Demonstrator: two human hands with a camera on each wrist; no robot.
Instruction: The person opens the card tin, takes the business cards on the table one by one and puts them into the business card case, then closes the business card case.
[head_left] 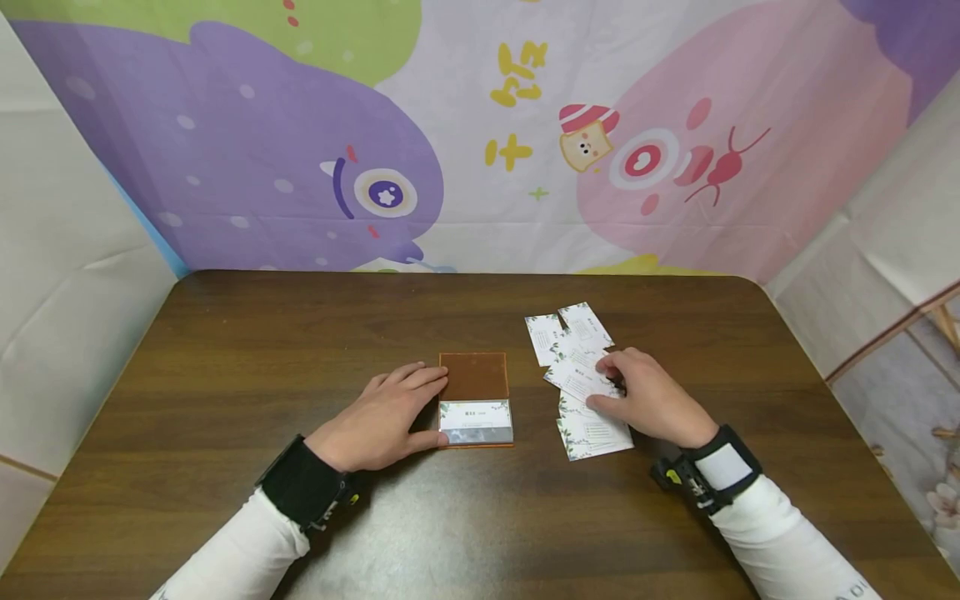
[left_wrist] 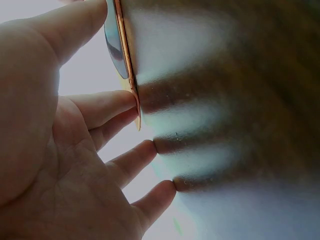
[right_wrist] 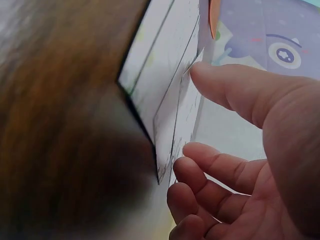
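Observation:
A small brown card holder [head_left: 474,377] lies unfolded on the table, a white printed card [head_left: 474,413] showing in its lower half. My left hand [head_left: 382,421] rests along the holder's left edge, thumb and index finger touching it, fingers extended. In the left wrist view, the holder's thin edge [left_wrist: 131,75] meets my fingertips, and the other fingertips are down on the table. On the right, several white business cards [head_left: 592,433] with leafy corners lie overlapping. My right hand [head_left: 652,400] pinches the top card [head_left: 577,373] across its width, between thumb and curled fingers.
The brown wooden table [head_left: 300,333] ends at a cartoon-printed cloth [head_left: 480,208] hanging behind it. White sheets [head_left: 75,250] hang at both sides. A strip of bare tabletop separates the card holder from the loose cards.

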